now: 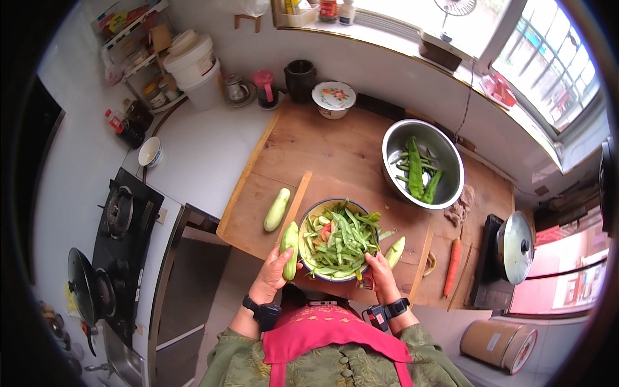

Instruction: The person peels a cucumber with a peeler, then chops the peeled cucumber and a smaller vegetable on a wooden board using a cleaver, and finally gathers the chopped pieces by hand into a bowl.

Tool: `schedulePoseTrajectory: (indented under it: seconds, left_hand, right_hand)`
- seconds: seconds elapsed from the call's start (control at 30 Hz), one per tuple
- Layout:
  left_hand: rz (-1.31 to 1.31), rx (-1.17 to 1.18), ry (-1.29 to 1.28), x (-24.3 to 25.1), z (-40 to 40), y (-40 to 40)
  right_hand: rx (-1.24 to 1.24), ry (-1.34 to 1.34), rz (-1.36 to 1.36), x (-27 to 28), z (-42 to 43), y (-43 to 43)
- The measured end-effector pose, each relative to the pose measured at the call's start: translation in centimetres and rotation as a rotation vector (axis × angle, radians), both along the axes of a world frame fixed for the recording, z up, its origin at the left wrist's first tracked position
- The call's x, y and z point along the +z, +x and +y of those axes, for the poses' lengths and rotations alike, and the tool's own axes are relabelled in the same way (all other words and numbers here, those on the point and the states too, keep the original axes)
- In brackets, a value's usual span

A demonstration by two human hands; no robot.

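My left hand [275, 271] is closed around a pale green squash [290, 249], held upright against the left side of an enamel bowl [301, 227] with a blue rim. The bowl is heaped with green peelings and scraps [344, 239], with a bit of red among them. At the bowl's lower right rim is my right hand [379, 272], its thumb on the edge; something metallic, perhaps a peeler [366, 282], shows by its fingers. One whole squash [277, 210] lies to the left on the wooden board [329, 145], and another pale green piece [395, 251] lies right of the bowl.
A steel basin [387, 159] holds long green peppers [415, 169] and green beans. To the right lie a carrot [452, 267], chopsticks [462, 275], a cloth [460, 205] and a lidded pan [516, 246] on a hotplate. A gas hob [128, 256] stands at the left.
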State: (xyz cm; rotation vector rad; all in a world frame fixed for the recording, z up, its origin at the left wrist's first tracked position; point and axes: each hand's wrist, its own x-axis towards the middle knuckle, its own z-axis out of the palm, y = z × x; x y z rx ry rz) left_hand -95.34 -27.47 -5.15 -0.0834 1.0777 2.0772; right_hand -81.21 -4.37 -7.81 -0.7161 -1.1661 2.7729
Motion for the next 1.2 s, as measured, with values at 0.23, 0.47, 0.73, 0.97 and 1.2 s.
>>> schedulePoseTrajectory:
  seconds: [0.23,0.47,0.73,0.97,1.2]
  left_hand:
    - [0.065,0.115,0.041,2.0,-1.4,-4.6]
    - [0.202,0.25,-0.041,1.7,-4.5,-14.3]
    - [0.134,0.25,-0.104,-2.6,-6.2,-19.9]
    - [0.214,0.307,-0.208,-3.6,-6.5,-19.3]
    - [0.418,0.07,-0.291,0.3,-3.5,-11.5]
  right_hand:
    - [0.026,0.172,0.008,4.9,-1.1,-7.5]
    - [0.097,0.198,0.062,4.4,-3.9,-20.8]
    - [0.225,0.366,-0.051,-0.7,-4.7,-27.7]
    - [0.204,0.469,-0.132,0.1,-3.2,-26.8]
    - [0.012,0.701,-0.054,4.7,-0.6,-14.5]
